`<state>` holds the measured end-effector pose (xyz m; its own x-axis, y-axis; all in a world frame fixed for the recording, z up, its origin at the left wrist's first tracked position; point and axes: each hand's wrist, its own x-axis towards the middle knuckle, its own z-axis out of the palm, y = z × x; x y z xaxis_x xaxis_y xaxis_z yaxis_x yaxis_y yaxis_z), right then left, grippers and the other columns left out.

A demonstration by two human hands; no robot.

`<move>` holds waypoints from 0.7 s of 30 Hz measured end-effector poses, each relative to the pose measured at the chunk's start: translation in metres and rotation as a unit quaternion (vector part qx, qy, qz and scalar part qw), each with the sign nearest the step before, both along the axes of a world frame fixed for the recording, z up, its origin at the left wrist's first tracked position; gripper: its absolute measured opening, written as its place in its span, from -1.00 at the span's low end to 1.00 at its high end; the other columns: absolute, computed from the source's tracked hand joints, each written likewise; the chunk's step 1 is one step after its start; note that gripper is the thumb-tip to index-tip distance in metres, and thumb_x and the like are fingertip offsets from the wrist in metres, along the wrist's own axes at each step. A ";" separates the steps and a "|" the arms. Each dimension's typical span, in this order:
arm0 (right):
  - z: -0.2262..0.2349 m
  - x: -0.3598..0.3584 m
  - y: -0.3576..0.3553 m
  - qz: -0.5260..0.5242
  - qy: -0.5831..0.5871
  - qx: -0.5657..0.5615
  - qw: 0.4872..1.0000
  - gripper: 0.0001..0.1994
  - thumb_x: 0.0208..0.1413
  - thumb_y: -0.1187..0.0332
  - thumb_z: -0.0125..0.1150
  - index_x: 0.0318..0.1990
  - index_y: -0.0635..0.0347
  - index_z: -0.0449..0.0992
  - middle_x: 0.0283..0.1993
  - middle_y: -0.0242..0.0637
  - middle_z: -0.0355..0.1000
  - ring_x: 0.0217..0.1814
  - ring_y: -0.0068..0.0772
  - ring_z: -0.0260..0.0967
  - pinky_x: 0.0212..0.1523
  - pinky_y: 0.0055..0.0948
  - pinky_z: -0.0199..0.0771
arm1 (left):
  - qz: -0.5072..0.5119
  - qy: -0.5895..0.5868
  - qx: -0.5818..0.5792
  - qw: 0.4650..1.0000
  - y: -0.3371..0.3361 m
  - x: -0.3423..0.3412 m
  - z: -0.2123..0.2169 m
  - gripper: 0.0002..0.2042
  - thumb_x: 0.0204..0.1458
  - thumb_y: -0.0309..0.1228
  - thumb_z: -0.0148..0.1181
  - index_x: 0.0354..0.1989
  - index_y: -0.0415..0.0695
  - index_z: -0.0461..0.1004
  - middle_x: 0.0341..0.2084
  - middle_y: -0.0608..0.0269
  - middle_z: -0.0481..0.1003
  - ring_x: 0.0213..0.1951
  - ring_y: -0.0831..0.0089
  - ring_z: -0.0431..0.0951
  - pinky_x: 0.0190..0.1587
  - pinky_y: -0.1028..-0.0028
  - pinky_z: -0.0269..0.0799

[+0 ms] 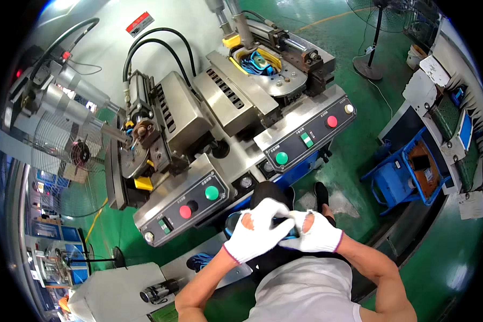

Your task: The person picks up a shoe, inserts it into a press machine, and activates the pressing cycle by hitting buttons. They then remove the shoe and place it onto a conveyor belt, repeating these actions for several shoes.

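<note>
Close to the body, both hands in worn white gloves meet over a dark shoe with a blue edge [232,224]. The left hand [256,229] lies across its top with fingers curled round it; the right hand [315,232] presses in from the other side, fingers closed on the same shoe. The shoe sits in front of the chest, just below the near edge of the machine.

Beyond the hands stands a steel press machine [236,107] with two slanted control panels. The left panel [183,206] carries a round red button, a round green button and a small green rectangular switch. The right panel [306,137] shows a green button, a green-and-white rectangular switch and a red button.

Further up, a blue shoe [255,61] lies clamped in a yellow-rimmed mould at the far station. On the pale wall behind, a small red-and-white rectangular label [139,23] hangs tilted.

To the right, a blue crate [400,180] holds a brown box, and white paper tags [433,70] sit on the shelves beyond. A standing fan [378,32] is farthest away.
</note>
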<state>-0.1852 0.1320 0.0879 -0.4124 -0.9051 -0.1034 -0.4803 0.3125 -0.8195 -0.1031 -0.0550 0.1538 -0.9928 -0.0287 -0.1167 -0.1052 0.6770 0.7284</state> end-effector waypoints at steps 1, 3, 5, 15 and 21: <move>-0.007 -0.004 0.014 -0.065 -0.034 0.039 0.997 -0.33 0.05 -0.01 0.46 0.17 0.30 0.46 -0.01 0.05 0.59 0.07 0.06 0.58 0.10 -0.16 0.58 | -0.014 0.054 0.002 0.998 -0.003 -0.022 0.008 -0.72 0.11 -0.32 0.39 -0.06 -0.18 0.57 -0.20 0.08 0.54 -0.24 0.25 0.61 -0.16 0.33 0.55; -0.037 -0.003 0.051 -0.195 -0.149 0.039 0.969 -0.31 0.07 0.01 0.48 0.20 0.36 0.44 0.01 0.02 0.61 0.08 -0.09 0.59 0.14 -0.26 0.55 | -0.030 0.186 -0.041 0.981 -0.014 -0.076 0.013 -0.65 0.14 -0.37 0.36 0.07 -0.18 0.52 -0.09 0.03 0.51 -0.20 0.25 0.61 -0.12 0.32 0.57; -0.069 0.009 0.071 -0.318 -0.308 -0.102 0.891 -0.42 0.08 0.09 0.49 0.06 0.41 0.49 -0.05 -0.15 0.60 0.00 -0.29 0.53 0.12 -0.33 0.52 | 0.037 0.247 -0.081 0.965 -0.036 -0.134 0.009 -0.59 0.15 -0.40 0.34 0.18 -0.17 0.47 0.00 0.01 0.49 -0.13 0.26 0.60 -0.05 0.31 0.58; -0.133 -0.012 0.126 -0.554 -0.507 -0.193 0.631 -0.72 0.02 0.24 0.44 -0.27 0.20 0.50 -0.33 -0.56 0.38 -0.35 -0.75 0.20 -0.36 -0.53 0.32 | 0.244 0.213 -0.170 0.930 -0.187 -0.437 -0.054 -0.32 0.13 -0.17 0.33 0.40 -0.24 0.35 0.30 -0.15 0.45 0.30 0.12 0.49 0.34 0.26 0.37; -0.184 -0.009 0.154 -0.522 -0.354 -0.149 0.761 -0.62 0.14 0.31 0.39 0.03 0.12 0.37 -0.47 -0.61 0.29 -0.44 -0.65 0.24 -0.40 -0.45 0.32 | 0.257 0.279 -0.172 0.909 -0.222 -0.524 -0.108 -0.73 0.22 -0.38 0.18 0.06 -0.11 0.62 -0.04 -0.03 0.65 0.02 0.17 0.65 0.15 0.29 0.48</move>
